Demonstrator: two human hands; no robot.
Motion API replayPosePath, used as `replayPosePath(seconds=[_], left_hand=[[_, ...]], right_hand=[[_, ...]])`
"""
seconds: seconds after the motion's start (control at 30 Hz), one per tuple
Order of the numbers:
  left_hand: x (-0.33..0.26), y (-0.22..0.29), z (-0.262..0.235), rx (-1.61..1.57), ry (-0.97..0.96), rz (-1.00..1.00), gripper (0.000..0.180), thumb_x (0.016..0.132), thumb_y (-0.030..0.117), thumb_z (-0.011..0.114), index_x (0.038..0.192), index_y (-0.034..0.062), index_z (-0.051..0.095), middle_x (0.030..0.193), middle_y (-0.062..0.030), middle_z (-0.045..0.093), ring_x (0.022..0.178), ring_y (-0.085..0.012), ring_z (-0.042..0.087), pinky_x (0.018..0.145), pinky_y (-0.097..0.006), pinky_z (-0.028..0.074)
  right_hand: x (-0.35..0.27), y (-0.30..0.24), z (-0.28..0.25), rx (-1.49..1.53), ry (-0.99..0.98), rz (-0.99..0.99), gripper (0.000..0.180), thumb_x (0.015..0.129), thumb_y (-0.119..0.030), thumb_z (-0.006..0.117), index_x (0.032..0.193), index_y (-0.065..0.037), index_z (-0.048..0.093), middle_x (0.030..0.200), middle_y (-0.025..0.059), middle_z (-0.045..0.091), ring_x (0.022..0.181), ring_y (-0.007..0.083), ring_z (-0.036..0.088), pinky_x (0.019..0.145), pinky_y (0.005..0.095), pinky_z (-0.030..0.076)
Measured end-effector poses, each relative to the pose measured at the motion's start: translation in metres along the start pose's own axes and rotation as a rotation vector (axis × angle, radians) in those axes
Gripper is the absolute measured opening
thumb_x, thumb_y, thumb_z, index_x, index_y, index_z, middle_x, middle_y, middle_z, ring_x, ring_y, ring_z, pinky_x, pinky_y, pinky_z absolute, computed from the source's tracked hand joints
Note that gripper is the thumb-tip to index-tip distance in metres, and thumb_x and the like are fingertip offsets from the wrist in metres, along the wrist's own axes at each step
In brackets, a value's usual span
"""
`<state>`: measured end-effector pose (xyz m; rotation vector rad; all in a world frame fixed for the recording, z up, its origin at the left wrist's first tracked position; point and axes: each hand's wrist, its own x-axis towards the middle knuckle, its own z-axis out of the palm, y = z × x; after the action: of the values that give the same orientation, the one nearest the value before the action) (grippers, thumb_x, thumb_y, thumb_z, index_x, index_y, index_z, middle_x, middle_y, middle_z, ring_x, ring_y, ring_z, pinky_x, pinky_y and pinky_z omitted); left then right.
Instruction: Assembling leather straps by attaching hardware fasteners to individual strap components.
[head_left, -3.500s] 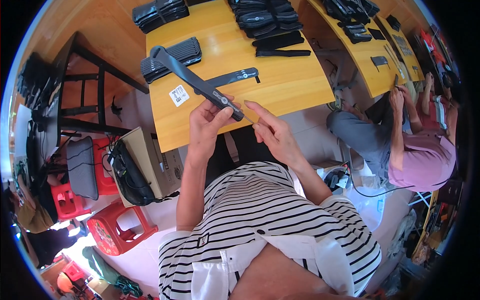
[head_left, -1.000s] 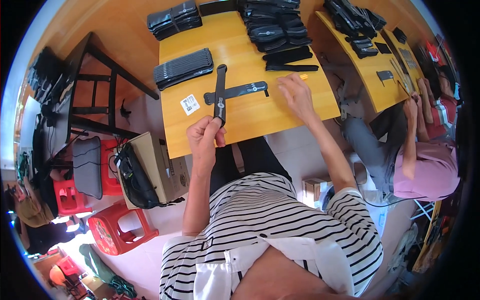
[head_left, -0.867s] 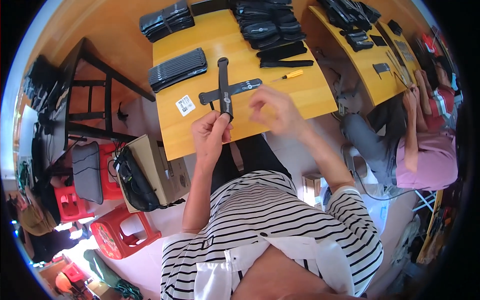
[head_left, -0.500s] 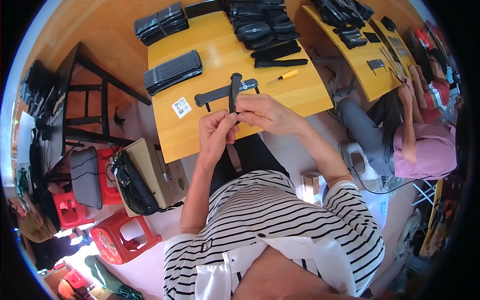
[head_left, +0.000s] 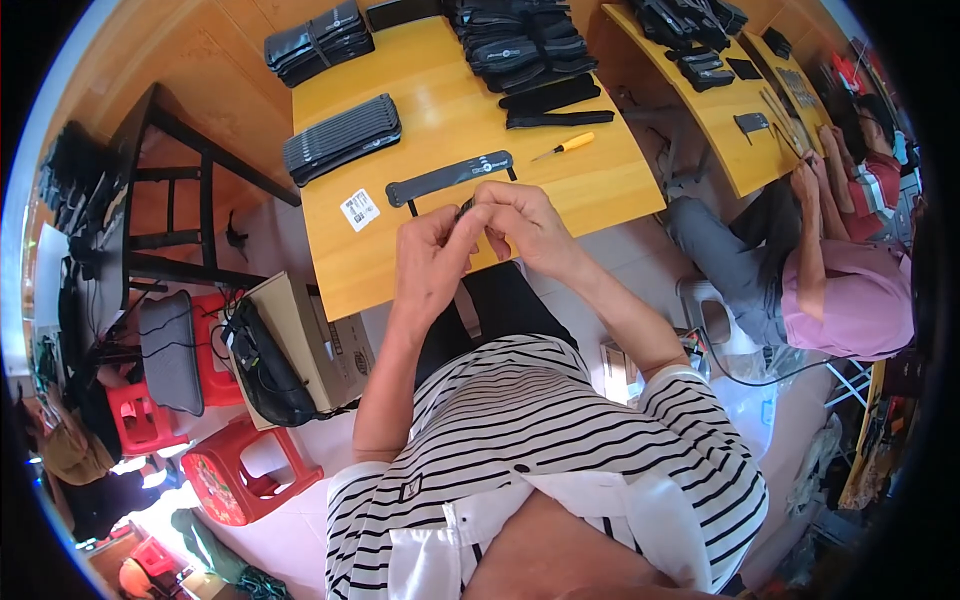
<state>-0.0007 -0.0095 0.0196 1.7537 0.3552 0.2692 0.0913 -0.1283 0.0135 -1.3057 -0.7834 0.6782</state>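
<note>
My left hand [head_left: 428,262] and my right hand [head_left: 522,222] meet above the near edge of the yellow table [head_left: 560,185], both pinching one black strap [head_left: 466,208] that shows only as a small dark end between the fingers. Just beyond my hands a second long black strap [head_left: 450,178] lies flat across the table. A small yellow-handled screwdriver [head_left: 566,146] rests to the right of it, and a white label card [head_left: 360,209] to the left.
Stacks of black straps sit at the table's left [head_left: 341,138], far left [head_left: 318,42] and far middle [head_left: 520,50]. A second yellow table [head_left: 735,120] stands to the right with a seated person in pink [head_left: 850,300]. A cardboard box with a black bag [head_left: 290,350] and red stools [head_left: 240,470] stand at lower left.
I have drawn the black strap, earlier held out over the table in my left hand, back toward me. My right hand has come in from the table and now grips it too.
</note>
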Motion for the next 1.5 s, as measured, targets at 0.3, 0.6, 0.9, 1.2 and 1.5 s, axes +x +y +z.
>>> replayPosePath(seconds=[0.3,0.6,0.9,1.2,1.5], left_hand=[[0.002,0.007,-0.014,-0.355,0.008,-0.070,0.037,0.087,0.026,0.054,0.056,0.0063,0.050,0.045,0.0023,0.042,0.037,-0.0044,0.036,0.035,-0.020,0.025],[-0.019,-0.039,-0.103,-0.662,0.074,-0.147,0.042,0.088,0.026,0.051,0.050,0.0117,0.038,0.041,0.0041,0.030,0.033,-0.0055,0.026,0.033,-0.021,0.019],[-0.050,-0.041,-0.115,-0.905,0.124,-0.167,0.042,0.090,0.026,0.047,0.052,0.0134,0.035,0.041,0.0046,0.027,0.034,-0.0060,0.021,0.033,-0.022,0.017],[-0.108,-0.091,-0.159,-0.921,0.546,-0.141,0.036,0.093,0.033,0.045,0.065,0.0101,0.042,0.055,0.0030,0.032,0.047,-0.0071,0.028,0.044,-0.023,0.024],[-0.065,-0.142,-0.075,-0.689,0.584,-0.469,0.039,0.090,0.039,0.049,0.077,0.0035,0.058,0.057,-0.0019,0.055,0.047,-0.0102,0.052,0.043,-0.021,0.042]], right_hand=[[0.009,-0.017,-0.019,0.795,0.375,0.390,0.032,0.084,-0.019,0.052,0.057,-0.014,0.034,0.049,-0.0055,0.030,0.039,0.0070,0.032,0.038,0.0209,0.027],[0.044,-0.013,-0.147,1.228,0.286,0.234,0.033,0.081,-0.013,0.053,0.056,-0.012,0.031,0.052,-0.0030,0.029,0.042,0.0064,0.030,0.038,0.0188,0.027],[0.093,-0.021,-0.180,1.372,0.225,0.155,0.029,0.078,-0.007,0.050,0.056,-0.012,0.031,0.051,-0.0034,0.030,0.041,0.0083,0.031,0.037,0.0205,0.028],[0.049,-0.086,-0.217,0.767,0.370,-0.196,0.026,0.081,-0.013,0.050,0.060,-0.011,0.034,0.053,-0.0025,0.031,0.042,0.0088,0.028,0.041,0.0229,0.026],[0.012,-0.107,-0.113,-0.752,0.274,-0.387,0.013,0.083,-0.009,0.055,0.079,0.001,0.061,0.065,0.0018,0.055,0.054,0.0061,0.051,0.050,0.0188,0.039]])
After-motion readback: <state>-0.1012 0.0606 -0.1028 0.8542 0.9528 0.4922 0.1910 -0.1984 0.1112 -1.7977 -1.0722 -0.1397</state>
